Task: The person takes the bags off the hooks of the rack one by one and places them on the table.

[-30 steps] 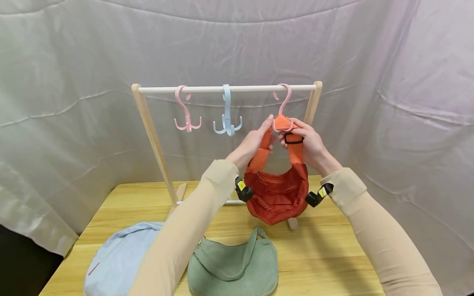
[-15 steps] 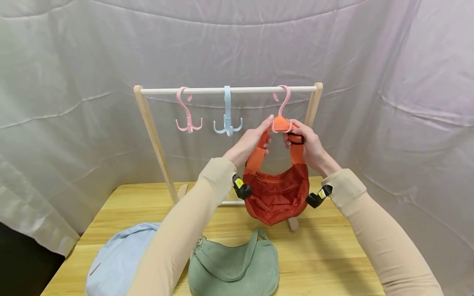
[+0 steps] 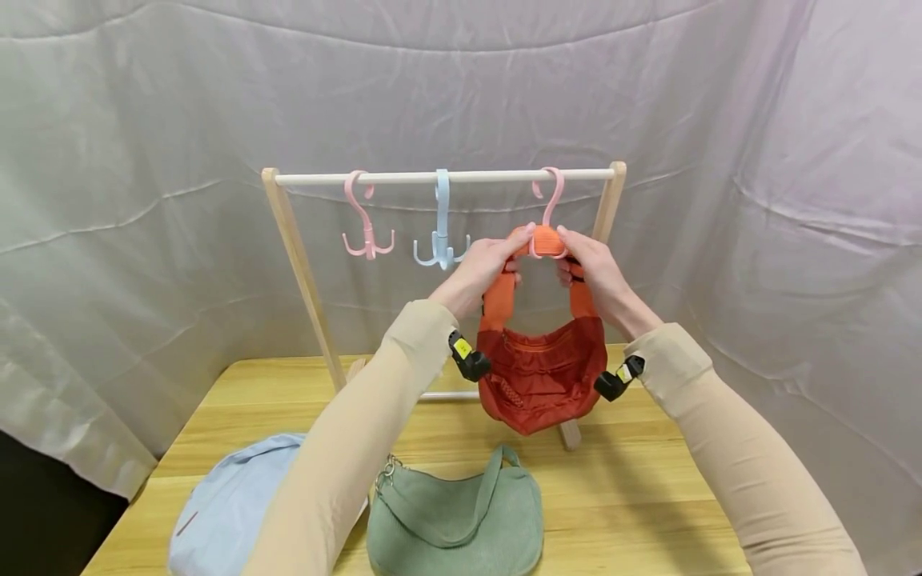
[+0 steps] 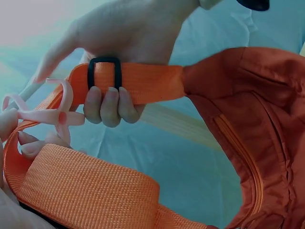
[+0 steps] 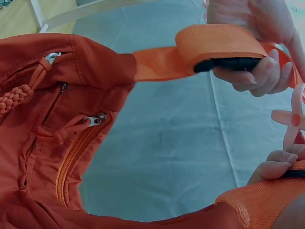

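Note:
A red shoulder bag [image 3: 543, 376] hangs upright from its orange strap [image 3: 547, 240], which both hands hold near its top. My left hand [image 3: 481, 268] grips the strap's left side, thumb uppermost. On the other side my right hand [image 3: 603, 280] grips it, fingers curled round the webbing below a black slider buckle [image 4: 105, 74] in the left wrist view. Between the thumbs, a pink hook hanger [image 3: 553, 196] has prongs in front of the strap in the head view. Whether the prongs bear the strap's weight I cannot tell.
A white rail [image 3: 403, 178] on a wooden stand carries another pink hook hanger [image 3: 369, 232] and a light blue one [image 3: 442, 228]. On the wooden table [image 3: 634, 480] lie a green shoulder bag [image 3: 457, 520] and a light blue bag [image 3: 230, 504], partly behind the left sleeve.
Both thumbs have come closer together over the top of the strap, which now looks flatter between them. The red bag has shifted slightly right. The head view has tilted a little.

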Motion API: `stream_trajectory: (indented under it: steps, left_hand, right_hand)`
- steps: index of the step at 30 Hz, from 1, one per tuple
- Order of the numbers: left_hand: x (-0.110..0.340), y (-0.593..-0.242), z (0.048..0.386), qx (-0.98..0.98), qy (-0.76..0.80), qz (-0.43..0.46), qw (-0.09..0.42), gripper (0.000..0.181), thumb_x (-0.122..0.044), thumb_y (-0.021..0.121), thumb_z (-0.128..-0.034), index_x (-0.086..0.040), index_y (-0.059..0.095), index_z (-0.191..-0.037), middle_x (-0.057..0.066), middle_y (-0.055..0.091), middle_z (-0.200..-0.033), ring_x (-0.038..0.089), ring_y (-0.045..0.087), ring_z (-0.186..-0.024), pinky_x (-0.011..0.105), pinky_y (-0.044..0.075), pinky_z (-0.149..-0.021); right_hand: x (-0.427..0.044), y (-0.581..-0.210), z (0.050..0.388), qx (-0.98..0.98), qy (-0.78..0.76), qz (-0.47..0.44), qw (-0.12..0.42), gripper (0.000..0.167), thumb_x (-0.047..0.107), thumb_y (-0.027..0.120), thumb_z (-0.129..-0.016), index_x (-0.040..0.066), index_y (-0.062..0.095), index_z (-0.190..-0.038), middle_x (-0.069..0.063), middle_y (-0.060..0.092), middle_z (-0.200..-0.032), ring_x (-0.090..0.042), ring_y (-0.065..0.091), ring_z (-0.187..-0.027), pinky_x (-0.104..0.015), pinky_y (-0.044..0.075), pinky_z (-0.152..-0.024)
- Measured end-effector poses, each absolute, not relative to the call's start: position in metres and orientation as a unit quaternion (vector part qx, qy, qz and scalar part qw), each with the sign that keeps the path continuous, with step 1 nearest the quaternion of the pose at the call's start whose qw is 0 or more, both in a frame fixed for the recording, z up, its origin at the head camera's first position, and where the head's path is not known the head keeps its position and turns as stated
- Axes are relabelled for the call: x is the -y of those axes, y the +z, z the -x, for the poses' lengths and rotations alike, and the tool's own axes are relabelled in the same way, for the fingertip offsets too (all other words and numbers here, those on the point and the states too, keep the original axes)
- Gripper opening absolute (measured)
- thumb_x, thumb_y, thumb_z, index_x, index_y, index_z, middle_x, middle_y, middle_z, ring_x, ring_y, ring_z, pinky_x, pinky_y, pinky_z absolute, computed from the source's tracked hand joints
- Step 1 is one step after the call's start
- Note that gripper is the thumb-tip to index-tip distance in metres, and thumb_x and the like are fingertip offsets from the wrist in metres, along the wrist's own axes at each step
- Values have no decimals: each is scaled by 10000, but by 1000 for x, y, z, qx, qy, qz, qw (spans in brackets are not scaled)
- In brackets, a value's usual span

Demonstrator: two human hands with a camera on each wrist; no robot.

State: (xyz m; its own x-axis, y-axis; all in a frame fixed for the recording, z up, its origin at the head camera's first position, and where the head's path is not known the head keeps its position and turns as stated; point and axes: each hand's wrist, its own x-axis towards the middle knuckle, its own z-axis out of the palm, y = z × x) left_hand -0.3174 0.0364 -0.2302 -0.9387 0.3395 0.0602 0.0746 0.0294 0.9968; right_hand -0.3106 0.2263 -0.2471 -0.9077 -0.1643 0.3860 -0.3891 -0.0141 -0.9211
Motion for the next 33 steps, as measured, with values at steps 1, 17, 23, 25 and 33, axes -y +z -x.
stream_trajectory:
  steps: [1, 17, 23, 25, 33]
  left_hand:
    - [-37, -230, 318, -708, 684, -147, 96, 442, -537, 638, -947, -109, 633, -838, -43, 445, -656, 111, 534, -607, 232, 459, -616]
    - [-41, -215, 319, -737, 654, -168, -11, 377, -455, 624, -983, -111, 684, -840, -39, 546, -654, 131, 538, -702, 211, 422, -668]
    - [-39, -207, 317, -761, 623, -177, -39, 395, -500, 590, -989, -129, 725, -974, -35, 558, -780, 131, 513, -808, 257, 407, -719]
    - [-39, -204, 316, -764, 618, -182, -42, 391, -503, 584, -991, -138, 724, -1001, -33, 567, -805, 141, 525, -832, 264, 415, -736]
    - [-40, -198, 317, -757, 618, -205, -58, 380, -478, 608, -986, -115, 719, -960, -46, 611, -732, 140, 573, -740, 224, 442, -693]
  right_hand:
    - [-226, -247, 311, 696, 685, -198, 85, 369, 312, 479, -1063, 139, 554, -744, 33, 441, -632, -110, 386, -583, -236, 340, -576]
    - [-228, -245, 309, 690, 692, -192, 96, 240, 165, 585, -1012, 159, 599, -772, 48, 440, -589, -98, 374, -530, -224, 309, -525]
    - [-230, -242, 309, 704, 670, -206, 113, 88, 140, 653, -969, 134, 648, -881, 71, 481, -603, -96, 393, -547, -234, 323, -534]
    - [-231, -240, 309, 709, 664, -208, 115, 30, 137, 670, -957, 126, 658, -931, 79, 493, -619, -94, 400, -554, -233, 329, -538]
    - [-232, -236, 309, 721, 648, -212, 121, 118, 64, 694, -919, 162, 663, -978, 99, 531, -655, -97, 424, -562, -217, 350, -534]
